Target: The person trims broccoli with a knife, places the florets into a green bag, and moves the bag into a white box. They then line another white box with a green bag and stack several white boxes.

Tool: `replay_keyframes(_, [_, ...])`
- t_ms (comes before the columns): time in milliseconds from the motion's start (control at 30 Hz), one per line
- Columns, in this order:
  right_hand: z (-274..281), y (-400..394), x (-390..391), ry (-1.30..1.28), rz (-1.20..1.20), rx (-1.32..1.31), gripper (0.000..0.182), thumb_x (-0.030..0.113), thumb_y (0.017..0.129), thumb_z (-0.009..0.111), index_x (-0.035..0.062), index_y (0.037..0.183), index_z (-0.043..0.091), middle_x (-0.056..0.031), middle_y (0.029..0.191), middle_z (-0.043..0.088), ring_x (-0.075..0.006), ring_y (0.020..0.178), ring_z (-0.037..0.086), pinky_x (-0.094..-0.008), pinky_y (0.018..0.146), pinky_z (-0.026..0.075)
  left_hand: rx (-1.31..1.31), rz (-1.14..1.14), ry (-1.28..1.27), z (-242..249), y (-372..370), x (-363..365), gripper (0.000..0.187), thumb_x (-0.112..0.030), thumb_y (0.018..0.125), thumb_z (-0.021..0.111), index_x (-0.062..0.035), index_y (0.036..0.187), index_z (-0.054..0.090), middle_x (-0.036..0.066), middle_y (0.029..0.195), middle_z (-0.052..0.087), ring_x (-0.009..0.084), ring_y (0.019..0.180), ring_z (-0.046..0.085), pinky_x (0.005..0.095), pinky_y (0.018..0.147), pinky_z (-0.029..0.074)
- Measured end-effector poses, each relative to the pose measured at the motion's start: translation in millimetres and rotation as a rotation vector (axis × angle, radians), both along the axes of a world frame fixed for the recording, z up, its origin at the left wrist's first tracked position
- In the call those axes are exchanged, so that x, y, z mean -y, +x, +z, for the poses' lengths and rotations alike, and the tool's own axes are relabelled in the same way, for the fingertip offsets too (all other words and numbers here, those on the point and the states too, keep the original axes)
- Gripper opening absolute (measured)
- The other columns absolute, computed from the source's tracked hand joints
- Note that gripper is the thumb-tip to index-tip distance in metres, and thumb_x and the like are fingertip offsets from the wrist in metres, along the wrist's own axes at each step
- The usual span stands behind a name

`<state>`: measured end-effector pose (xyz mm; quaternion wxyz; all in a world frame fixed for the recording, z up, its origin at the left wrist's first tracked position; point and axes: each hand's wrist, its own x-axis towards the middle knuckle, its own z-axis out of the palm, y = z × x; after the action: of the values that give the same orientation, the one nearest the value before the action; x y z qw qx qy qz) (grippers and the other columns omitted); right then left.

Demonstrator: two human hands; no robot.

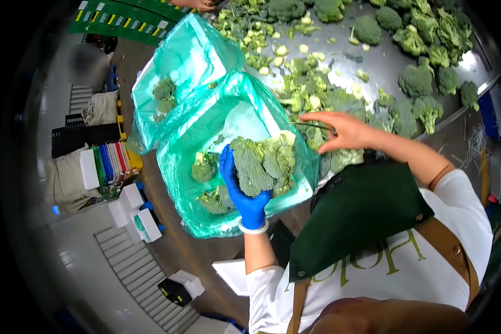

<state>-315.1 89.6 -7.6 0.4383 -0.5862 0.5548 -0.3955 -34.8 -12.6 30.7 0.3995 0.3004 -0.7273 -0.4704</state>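
My left hand (247,203), in a blue glove, is closed around a large broccoli head (264,166) over a box lined with a green plastic bag (175,161). Inside that box lie loose broccoli heads (204,168). My right hand (339,132), bare, reaches over the edge of the metal table near the box's right side. Its fingers grip a thin, dark knife (312,125), whose narrow length points left toward the held broccoli. Part of the handle is hidden by the fingers.
A second green-lined box (192,50) with broccoli pieces stands behind the first. Cut stems and leaves cover the metal table (339,72), with more broccoli heads (416,80) at right. Another person's hand (201,4) shows at the top. Coloured folders (110,161) stand at left.
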Motion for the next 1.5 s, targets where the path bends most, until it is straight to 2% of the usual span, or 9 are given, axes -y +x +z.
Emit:
replay_keyframes(100, [-6, 11, 21, 0.037, 0.075, 0.285, 0.081, 0.024, 0.075, 0.082, 0.0171, 0.145, 0.041, -0.0079, 0.117, 0.063, -0.0085, 0.062, 0.054, -0.0283, 0.059, 0.047, -0.087, 0.076, 0.465, 8, -30, -14, 0.09, -0.014, 0.064, 0.07, -0.0041, 0.146, 0.035, 0.013, 0.147, 0.039, 0.0289, 0.134, 0.041, 0.0421, 0.112, 0.032])
replay_keyframes(133, [-16, 15, 25, 0.26, 0.031, 0.432, 0.077, 0.019, 0.08, 0.078, 0.0108, 0.145, 0.039, 0.0023, 0.062, 0.051, -0.008, 0.052, 0.051, -0.0261, 0.049, 0.044, -0.096, 0.054, 0.523, 5, -35, -12, 0.088, -0.011, 0.067, 0.068, -0.0052, 0.148, 0.033, 0.013, 0.148, 0.037, 0.0283, 0.134, 0.041, 0.0413, 0.111, 0.033])
replay_keyframes(433, [-69, 12, 15, 0.56, -0.177, 1.092, 0.021, 0.021, 0.101, 0.049, 0.0095, 0.117, 0.052, -0.0007, 0.066, 0.052, -0.0072, 0.039, 0.04, -0.0224, 0.034, 0.029, 0.07, -0.055, 0.606, -5, -24, -11, 0.071, 0.002, 0.075, 0.07, -0.0037, 0.142, 0.044, 0.008, 0.124, 0.052, 0.0106, 0.08, 0.057, 0.0232, 0.075, 0.049])
replay_keyframes(633, [-60, 19, 10, 0.655, -0.148, 1.174, 0.018, 0.02, 0.101, 0.045, 0.0098, 0.114, 0.053, -0.002, 0.067, 0.051, -0.0074, 0.039, 0.035, -0.0232, 0.035, 0.026, 0.327, 0.011, -0.168, -17, -25, -3, 0.081, -0.01, 0.064, 0.086, -0.005, 0.136, 0.049, 0.006, 0.123, 0.053, 0.0154, 0.094, 0.055, 0.0289, 0.085, 0.045])
replay_keyframes(767, [-77, 22, 1, 0.69, -0.009, 1.257, 0.024, 0.021, 0.101, 0.042, 0.003, 0.11, 0.055, -0.0052, 0.066, 0.055, -0.0066, 0.038, 0.033, -0.023, 0.034, 0.025, 0.224, -0.151, -0.105, -8, -46, 0, 0.105, -0.019, 0.057, 0.091, -0.0069, 0.147, 0.036, 0.013, 0.145, 0.037, 0.03, 0.135, 0.038, 0.0398, 0.106, 0.039])
replay_keyframes(1033, [-72, 20, -20, 0.711, -0.005, 1.298, 0.039, 0.03, 0.104, 0.035, -0.0031, 0.107, 0.055, -0.0172, 0.082, 0.064, -0.0072, 0.042, 0.037, -0.023, 0.034, 0.029, 0.067, -0.193, 0.392, -38, -64, -11, 0.098, -0.001, 0.068, 0.078, -0.0061, 0.151, 0.025, 0.013, 0.145, 0.04, 0.026, 0.129, 0.046, 0.0393, 0.107, 0.04])
replay_keyframes(1233, [-65, 5, -40, 0.548, -0.279, 0.865, 0.041, 0.036, 0.099, 0.055, -0.0035, 0.107, 0.062, -0.0109, 0.076, 0.067, -0.0109, 0.041, 0.043, -0.027, 0.039, 0.037, -0.03, -0.03, 0.742, -36, -70, -19, 0.08, -0.004, 0.076, 0.066, -0.0075, 0.148, 0.032, 0.008, 0.13, 0.052, 0.0169, 0.105, 0.053, 0.0269, 0.076, 0.047])
replay_keyframes(1333, [-72, -4, -51, -0.359, -0.497, -0.274, 0.027, 0.014, 0.091, 0.062, 0.0098, 0.118, 0.062, -0.0045, 0.091, 0.067, -0.0158, 0.064, 0.064, -0.0278, 0.049, 0.047, -0.014, 0.075, 0.658, -33, -73, -19, 0.079, -0.005, 0.076, 0.066, -0.0069, 0.147, 0.032, 0.009, 0.132, 0.049, 0.0186, 0.107, 0.053, 0.0276, 0.078, 0.047])
replay_keyframes(1500, [-41, -9, -76, -0.219, -0.297, -0.897, 0.048, 0.008, 0.075, 0.063, 0.0107, 0.123, 0.057, -0.0042, 0.106, 0.062, -0.0183, 0.071, 0.066, -0.0313, 0.054, 0.052, -0.083, 0.212, 0.582, -37, -80, -19, 0.079, -0.004, 0.079, 0.065, -0.0058, 0.149, 0.029, 0.012, 0.139, 0.044, 0.0224, 0.113, 0.051, 0.0302, 0.085, 0.045])
